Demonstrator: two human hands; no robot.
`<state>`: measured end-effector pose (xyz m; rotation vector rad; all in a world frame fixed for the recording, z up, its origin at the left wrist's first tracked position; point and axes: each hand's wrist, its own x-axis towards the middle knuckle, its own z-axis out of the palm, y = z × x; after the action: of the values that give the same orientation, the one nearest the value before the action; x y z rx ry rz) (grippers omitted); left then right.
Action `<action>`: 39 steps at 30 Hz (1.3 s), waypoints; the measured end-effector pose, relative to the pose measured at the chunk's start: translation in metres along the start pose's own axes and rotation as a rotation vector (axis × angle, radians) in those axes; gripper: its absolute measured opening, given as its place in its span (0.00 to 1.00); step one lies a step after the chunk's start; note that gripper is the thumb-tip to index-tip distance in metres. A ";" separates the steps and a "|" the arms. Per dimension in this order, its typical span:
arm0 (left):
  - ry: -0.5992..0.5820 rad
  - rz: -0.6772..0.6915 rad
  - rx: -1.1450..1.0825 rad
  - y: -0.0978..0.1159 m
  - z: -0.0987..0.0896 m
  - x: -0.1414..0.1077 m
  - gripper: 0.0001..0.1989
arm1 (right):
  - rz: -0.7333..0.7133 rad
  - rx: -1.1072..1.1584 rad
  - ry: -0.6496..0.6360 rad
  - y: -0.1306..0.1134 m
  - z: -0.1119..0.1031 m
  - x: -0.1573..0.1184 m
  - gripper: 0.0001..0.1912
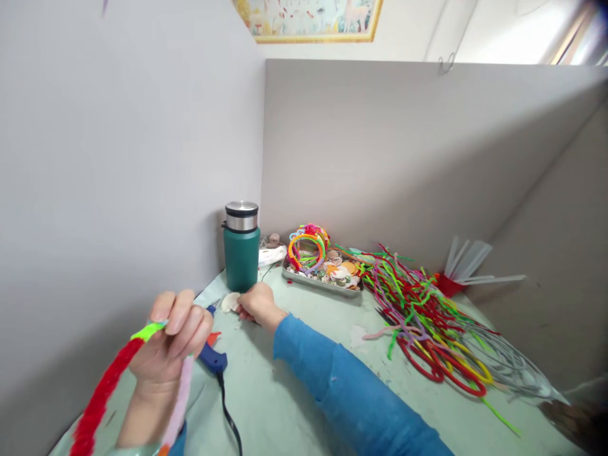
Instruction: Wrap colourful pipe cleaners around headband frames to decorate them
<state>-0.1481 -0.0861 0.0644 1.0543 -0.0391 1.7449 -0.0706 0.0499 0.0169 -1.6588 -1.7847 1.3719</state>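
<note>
In the head view, my left hand [175,329] is raised at the lower left, its fingers closed on a fuzzy pipe cleaner band [107,392] with red, bright green and pale pink stretches. The band's lower part runs out of the frame. My right hand [259,304] rests low over the table in front of the bottle. Its fingers are pressed together against the edge of a flat, cream-coloured piece [230,303]; what they pinch is hidden. Between the hands lies a blue glue gun [213,358] with an orange trigger and a black cord, partly covered by my left hand.
A green bottle [242,256] stands by the left partition. Behind my right hand, a metal tray [323,287] holds shells and finished-looking fuzzy rings [306,253]. Loose pipe cleaners [418,304] heap up on the right, near a red container [449,286] with translucent sticks [468,263].
</note>
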 end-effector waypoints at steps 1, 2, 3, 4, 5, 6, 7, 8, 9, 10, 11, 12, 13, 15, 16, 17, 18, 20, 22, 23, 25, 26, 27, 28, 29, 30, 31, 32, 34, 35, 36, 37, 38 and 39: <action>-0.007 -0.003 0.000 0.000 0.000 0.000 0.09 | 0.007 -0.010 0.011 -0.001 0.002 0.001 0.10; -0.012 -0.005 0.000 -0.001 0.000 0.000 0.09 | 0.011 -0.027 0.023 -0.002 0.003 0.003 0.10; -0.011 -0.009 0.002 -0.001 0.000 0.000 0.09 | 0.011 -0.050 0.035 -0.003 0.004 0.005 0.09; -0.004 -0.010 0.006 -0.001 0.000 0.000 0.09 | 0.006 -0.076 0.048 -0.003 0.005 0.006 0.08; 0.010 -0.009 0.013 -0.002 0.000 0.000 0.09 | -0.002 -0.104 0.060 -0.003 0.006 0.008 0.06; 0.024 -0.008 0.022 -0.002 0.000 0.000 0.10 | -0.018 -0.129 0.072 -0.003 0.007 0.010 0.05; 0.029 -0.007 0.029 -0.002 0.000 -0.001 0.10 | -0.040 -0.151 0.086 -0.004 0.009 0.011 0.03; 0.029 -0.007 0.035 -0.003 -0.001 -0.001 0.10 | -0.062 -0.179 0.103 -0.005 0.011 0.012 0.01; 0.027 -0.007 0.039 -0.003 -0.001 -0.001 0.10 | -0.083 -0.210 0.120 -0.006 0.013 0.013 0.02; 0.023 -0.006 0.043 -0.003 -0.002 -0.001 0.10 | -0.102 -0.241 0.136 -0.009 0.014 0.013 0.04; 0.020 -0.008 0.050 -0.003 -0.004 -0.001 0.10 | -0.117 -0.269 0.147 -0.011 0.016 0.013 0.05; 0.020 -0.012 0.060 -0.003 -0.005 -0.002 0.10 | -0.130 -0.291 0.151 -0.014 0.016 0.012 0.06; 0.028 -0.017 0.074 -0.003 -0.006 -0.002 0.09 | -0.142 -0.305 0.150 -0.016 0.016 0.010 0.06; 0.045 -0.032 0.109 -0.003 -0.007 -0.002 0.08 | -0.181 -0.309 0.136 -0.017 0.011 0.005 0.04; 0.054 -0.047 0.132 -0.004 -0.007 -0.002 0.08 | -0.205 -0.308 0.126 -0.015 0.007 0.002 0.04; 0.068 -0.063 0.159 -0.005 -0.007 -0.001 0.08 | -0.242 -0.302 0.111 -0.012 0.001 -0.002 0.06; 0.087 -0.083 0.192 -0.008 -0.006 0.000 0.07 | -0.281 -0.293 0.095 -0.007 -0.007 -0.007 0.09; 0.134 -0.162 0.289 -0.016 -0.003 0.002 0.08 | -0.422 -0.239 0.063 0.007 -0.025 -0.020 0.11; 0.184 -0.319 0.429 -0.029 -0.001 0.005 0.07 | -0.517 -0.129 0.086 0.024 -0.046 -0.036 0.13; 0.219 -0.412 0.508 -0.037 0.000 0.006 0.07 | -0.528 -0.053 0.090 0.033 -0.057 -0.046 0.15; 0.276 -0.515 0.675 -0.053 0.000 0.009 0.09 | -0.484 0.148 0.056 0.051 -0.077 -0.066 0.21; 0.298 -0.546 0.781 -0.061 0.000 0.009 0.11 | -0.459 0.238 0.047 0.060 -0.086 -0.076 0.24; 0.325 -0.545 0.882 -0.068 -0.001 0.009 0.11 | -0.449 0.296 0.037 0.069 -0.093 -0.086 0.27; 0.331 -0.514 0.971 -0.074 -0.002 0.008 0.12 | -0.425 0.325 0.033 0.077 -0.098 -0.095 0.29; 0.293 -0.480 1.053 -0.079 -0.003 0.007 0.12 | -0.413 0.342 0.032 0.084 -0.102 -0.103 0.29; 0.260 -0.434 1.125 -0.083 -0.003 0.006 0.11 | -0.439 0.331 0.048 0.091 -0.104 -0.110 0.26; 0.219 -0.397 1.173 -0.085 -0.002 0.005 0.11 | -0.480 0.301 0.071 0.097 -0.104 -0.115 0.22; 0.182 -0.372 1.198 -0.087 -0.001 0.003 0.12 | -0.523 0.271 0.100 0.101 -0.104 -0.118 0.18; 0.139 -0.373 1.190 -0.088 0.003 0.001 0.18 | -0.586 0.245 0.148 0.107 -0.102 -0.122 0.14; 0.136 -0.393 1.171 -0.088 0.005 0.001 0.22 | -0.603 0.257 0.167 0.108 -0.102 -0.122 0.13; 0.137 -0.424 1.149 -0.087 0.008 0.000 0.24 | -0.612 0.282 0.181 0.108 -0.102 -0.121 0.13; 0.139 -0.460 1.124 -0.086 0.011 0.000 0.26 | -0.620 0.315 0.196 0.107 -0.103 -0.120 0.13; 0.140 -0.494 1.097 -0.085 0.014 0.001 0.26 | -0.626 0.352 0.218 0.107 -0.104 -0.119 0.13; 0.136 -0.524 1.071 -0.084 0.016 0.001 0.25 | -0.627 0.392 0.245 0.106 -0.106 -0.117 0.13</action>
<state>-0.0728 -0.0549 0.0381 1.4858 1.2604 1.2930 0.1026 -0.0287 0.0221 -0.9052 -1.5701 1.0799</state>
